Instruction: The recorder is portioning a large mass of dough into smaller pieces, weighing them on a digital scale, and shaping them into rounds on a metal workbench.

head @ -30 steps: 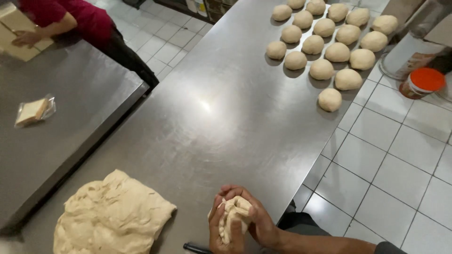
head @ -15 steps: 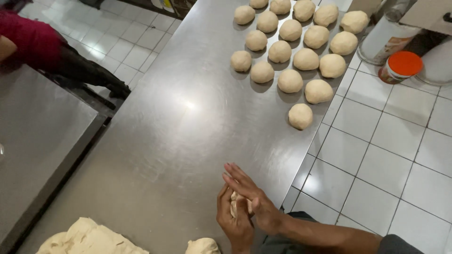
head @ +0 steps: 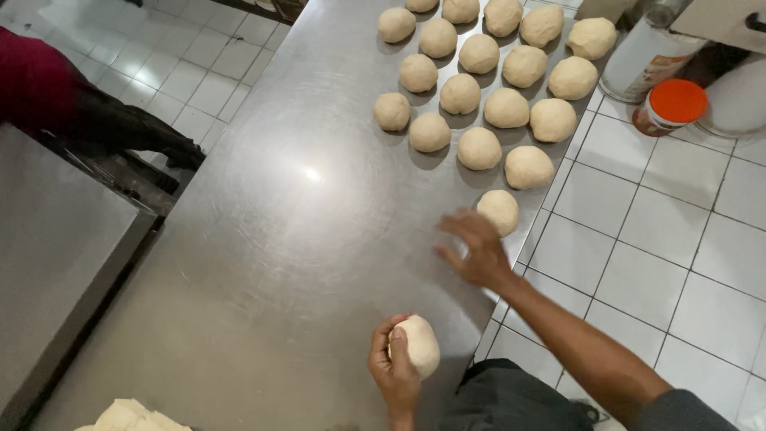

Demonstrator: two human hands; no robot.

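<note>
Holding: the left hand (head: 392,369) was curled around a round dough ball (head: 418,345), fingers clamped on its left side, the ball resting on the worktop (head: 279,239) at its near edge.
Right hand: the right hand (head: 475,249) lay apart from the left, up and to the right of it, fingers spread and blurred, empty, palm down over the worktop.
Nearest to the right hand: a single dough ball (head: 499,211) sat just beyond the fingertips, near the worktop's right edge; whether the fingers touched it could not be told.
Farther from the hands: rows of shaped dough balls (head: 479,96) lay in a slanting block beyond that single ball, close together, reaching to the far end of the worktop.
Near left of the left hand: a lump of uncut dough (head: 132,417) showed at the bottom edge, well apart from the held ball.
Right of the hands: white tiled floor (head: 678,255), with an orange-lidded jar (head: 669,107) and a pale cylindrical container (head: 646,52) standing beyond.
Far left: a person in a dark red top (head: 40,80) stood beside a second steel table (head: 56,255).
</note>
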